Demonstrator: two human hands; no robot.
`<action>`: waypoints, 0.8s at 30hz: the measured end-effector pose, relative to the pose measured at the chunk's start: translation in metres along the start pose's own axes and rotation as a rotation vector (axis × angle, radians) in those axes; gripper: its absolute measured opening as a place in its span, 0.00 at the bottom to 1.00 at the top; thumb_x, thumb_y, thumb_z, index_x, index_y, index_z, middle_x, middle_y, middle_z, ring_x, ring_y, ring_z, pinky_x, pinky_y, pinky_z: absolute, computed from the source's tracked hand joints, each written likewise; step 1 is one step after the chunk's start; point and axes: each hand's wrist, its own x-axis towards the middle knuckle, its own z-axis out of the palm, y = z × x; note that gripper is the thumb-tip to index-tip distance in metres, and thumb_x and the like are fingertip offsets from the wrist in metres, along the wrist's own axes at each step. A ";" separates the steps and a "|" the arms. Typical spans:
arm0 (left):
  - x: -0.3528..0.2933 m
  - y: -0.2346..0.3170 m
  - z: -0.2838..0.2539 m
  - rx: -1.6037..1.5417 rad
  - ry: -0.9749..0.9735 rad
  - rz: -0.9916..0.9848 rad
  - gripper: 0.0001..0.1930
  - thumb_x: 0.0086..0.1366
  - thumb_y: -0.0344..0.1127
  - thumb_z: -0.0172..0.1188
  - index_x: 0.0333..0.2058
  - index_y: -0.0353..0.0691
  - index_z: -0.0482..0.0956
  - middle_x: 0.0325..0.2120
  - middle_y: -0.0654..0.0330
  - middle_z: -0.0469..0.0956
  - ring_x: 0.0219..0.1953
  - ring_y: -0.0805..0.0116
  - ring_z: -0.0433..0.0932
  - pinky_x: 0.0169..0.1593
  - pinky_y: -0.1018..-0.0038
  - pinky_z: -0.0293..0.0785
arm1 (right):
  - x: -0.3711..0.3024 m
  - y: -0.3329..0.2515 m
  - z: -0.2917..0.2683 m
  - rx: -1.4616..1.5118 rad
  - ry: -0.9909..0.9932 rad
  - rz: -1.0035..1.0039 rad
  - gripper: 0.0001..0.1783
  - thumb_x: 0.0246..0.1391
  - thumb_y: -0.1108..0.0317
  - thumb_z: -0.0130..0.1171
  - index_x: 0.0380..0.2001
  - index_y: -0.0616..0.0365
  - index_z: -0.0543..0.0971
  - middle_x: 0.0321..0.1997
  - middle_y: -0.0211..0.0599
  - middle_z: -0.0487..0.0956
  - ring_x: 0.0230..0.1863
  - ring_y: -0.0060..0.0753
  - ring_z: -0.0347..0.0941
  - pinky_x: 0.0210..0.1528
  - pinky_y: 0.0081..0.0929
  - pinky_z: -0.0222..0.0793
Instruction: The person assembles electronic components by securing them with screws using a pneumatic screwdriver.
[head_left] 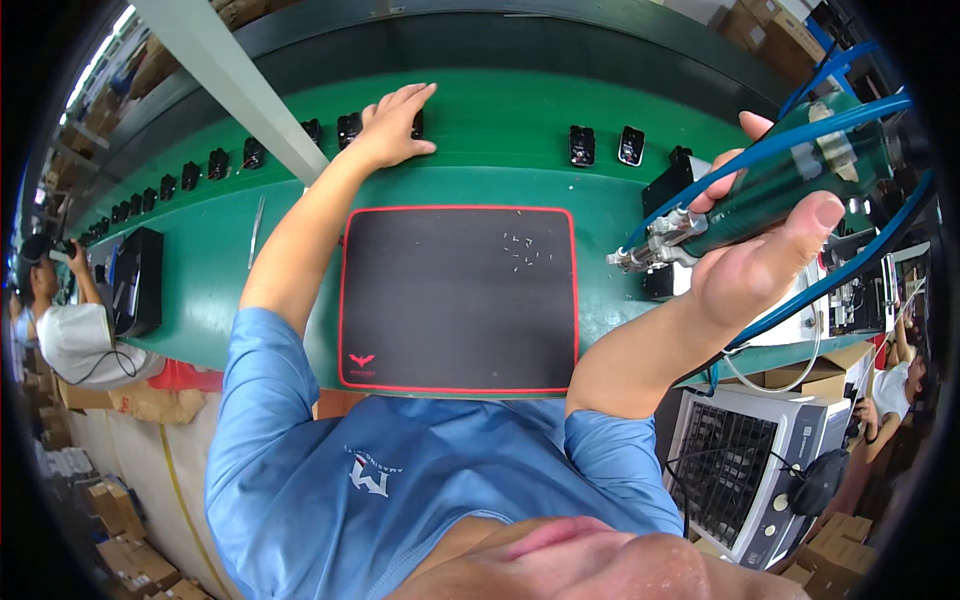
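A slip could spoil things

The left grip (392, 130) is open, fingers spread, over a black part (417, 125) on the green strip (485, 122). Moving too fast might bump the part. The right grip (762, 262) is around the tool (762, 195); whether it squeezes tight, you cannot tell. If loose, the tool could drop on the worktop (205, 270). The blue hose (840, 119) could tug it. White bits (528, 241) on the mat (450, 315) could stick to the part.

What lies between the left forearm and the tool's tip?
In the head view: the mat with white bits, flanked by green table, up to the tool.
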 end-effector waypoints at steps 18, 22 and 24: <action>0.083 0.170 0.096 -0.303 -0.160 0.252 0.44 0.54 0.59 0.72 0.66 0.44 0.71 0.61 0.51 0.72 0.69 0.54 0.64 0.68 0.47 0.54 | -0.004 0.003 -0.007 0.060 0.038 0.003 0.50 0.66 0.27 0.36 0.48 0.75 0.76 0.25 0.41 0.77 0.21 0.25 0.69 0.20 0.21 0.64; 0.065 0.150 0.082 -0.614 -0.017 0.252 0.43 0.54 0.57 0.72 0.65 0.40 0.71 0.61 0.50 0.72 0.66 0.51 0.68 0.66 0.55 0.61 | -0.005 0.000 -0.003 0.021 0.044 0.022 0.51 0.65 0.26 0.36 0.48 0.73 0.77 0.21 0.36 0.75 0.20 0.24 0.69 0.21 0.20 0.64; 0.026 0.137 0.046 -0.725 -0.039 0.308 0.42 0.56 0.50 0.73 0.65 0.36 0.69 0.58 0.48 0.73 0.62 0.53 0.71 0.67 0.64 0.65 | -0.005 0.001 -0.003 0.020 0.047 0.031 0.51 0.64 0.26 0.36 0.48 0.73 0.78 0.21 0.36 0.75 0.20 0.24 0.69 0.21 0.20 0.64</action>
